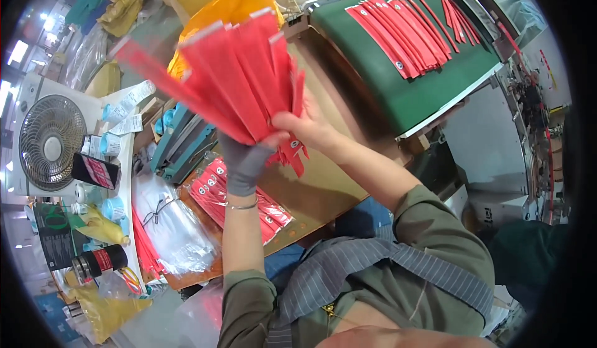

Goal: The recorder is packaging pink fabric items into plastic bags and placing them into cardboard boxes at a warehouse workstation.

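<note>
A thick fanned bundle of flat red strips (239, 77) is raised over the table, gathered at its lower end and spread at the top. My left hand (241, 161), in a grey glove, is closed around that lower end. From the right side, my right hand (311, 124) grips the same bundle with its bare thumb across the front. Below them, plastic-wrapped red strips (273, 214) lie beside my left wrist. More red strips (398, 34) rest in rows on a green surface (373, 87) at the far right.
The brown tabletop (323, 189) lies under my hands. Clear plastic bags (171, 214) are stacked at its left. Beyond them stand a fan (53, 139), a phone (95, 171) and a black flask (99, 263). A yellow-orange bag (217, 3) sits behind the bundle.
</note>
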Available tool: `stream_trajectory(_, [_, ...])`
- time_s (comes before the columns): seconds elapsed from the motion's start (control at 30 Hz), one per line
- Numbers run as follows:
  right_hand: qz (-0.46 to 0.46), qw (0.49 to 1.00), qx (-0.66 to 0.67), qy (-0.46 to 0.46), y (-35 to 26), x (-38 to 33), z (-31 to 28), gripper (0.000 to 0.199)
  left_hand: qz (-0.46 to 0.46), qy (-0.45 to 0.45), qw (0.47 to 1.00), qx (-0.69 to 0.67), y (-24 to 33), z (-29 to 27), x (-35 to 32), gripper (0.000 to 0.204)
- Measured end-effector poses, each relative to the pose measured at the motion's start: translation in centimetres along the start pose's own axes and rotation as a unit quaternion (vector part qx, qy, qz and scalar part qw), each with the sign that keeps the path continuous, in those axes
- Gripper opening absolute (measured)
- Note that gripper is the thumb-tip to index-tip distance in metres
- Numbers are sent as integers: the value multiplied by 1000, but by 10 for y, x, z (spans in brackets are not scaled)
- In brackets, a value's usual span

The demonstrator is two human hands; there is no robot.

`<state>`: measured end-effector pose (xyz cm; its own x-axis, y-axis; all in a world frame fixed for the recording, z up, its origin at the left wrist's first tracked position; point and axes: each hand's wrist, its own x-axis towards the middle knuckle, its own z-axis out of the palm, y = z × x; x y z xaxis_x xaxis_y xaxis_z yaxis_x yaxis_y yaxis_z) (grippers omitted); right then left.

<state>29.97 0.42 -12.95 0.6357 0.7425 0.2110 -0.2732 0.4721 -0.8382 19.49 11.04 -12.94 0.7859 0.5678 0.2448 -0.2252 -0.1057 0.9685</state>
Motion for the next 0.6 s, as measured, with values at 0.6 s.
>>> stream_trajectory(0.6, [-144, 952, -148, -228, -1, -21, -1, 125, -161, -195, 963, 88, -27, -27, -48, 110])
